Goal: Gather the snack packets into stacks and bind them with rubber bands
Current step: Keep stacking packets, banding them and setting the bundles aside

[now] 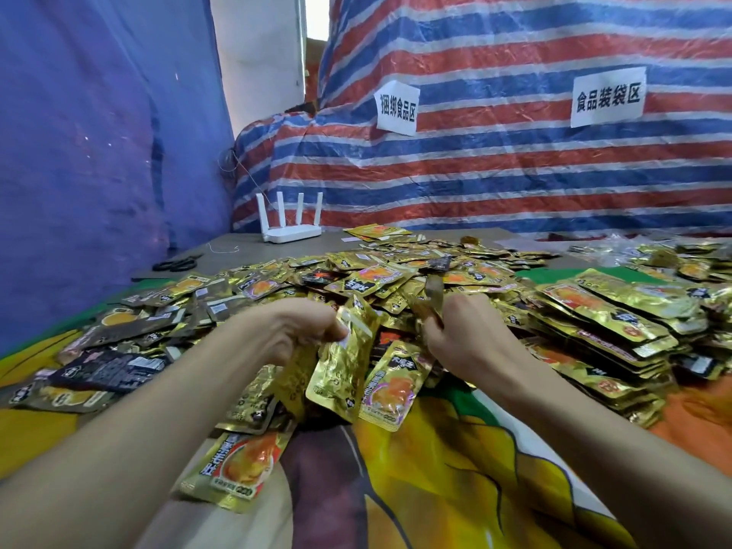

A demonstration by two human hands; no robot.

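Note:
A wide heap of gold snack packets covers the middle of the table. My left hand grips the top edges of a few gold packets that hang down in front of me. My right hand is just right of them, its fingers curled round a brownish rubber band that sticks up above the knuckles. Neat stacks of packets lie to the right. One packet lies alone near my left forearm.
Black scissors and a white router sit at the far left of the table. A colourful cloth covers the near table. A striped tarp with two paper signs stands behind; a blue sheet hangs at left.

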